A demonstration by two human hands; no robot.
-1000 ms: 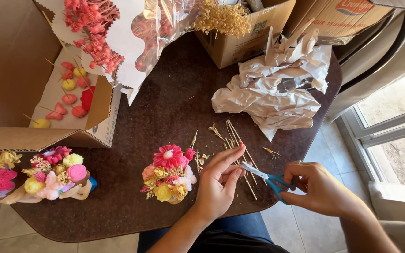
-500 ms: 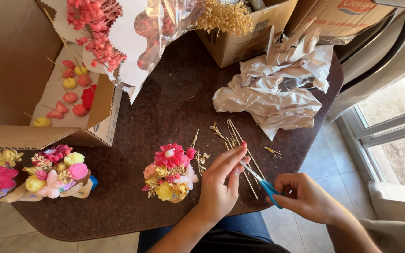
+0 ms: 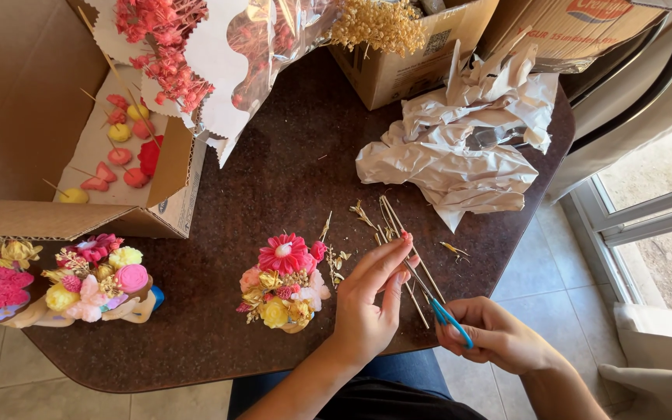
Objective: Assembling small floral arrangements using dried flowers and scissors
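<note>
Right hand grips blue-handled scissors; left hand pinches thin wooden sticks on the dark table, beside a finished-looking small dried-flower bouquet. More flowers remain boxed.

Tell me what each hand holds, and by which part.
The right hand holds blue-handled scissors by the handles. The left hand pinches a thin dried stem near its middle, between its fingertips.
</note>
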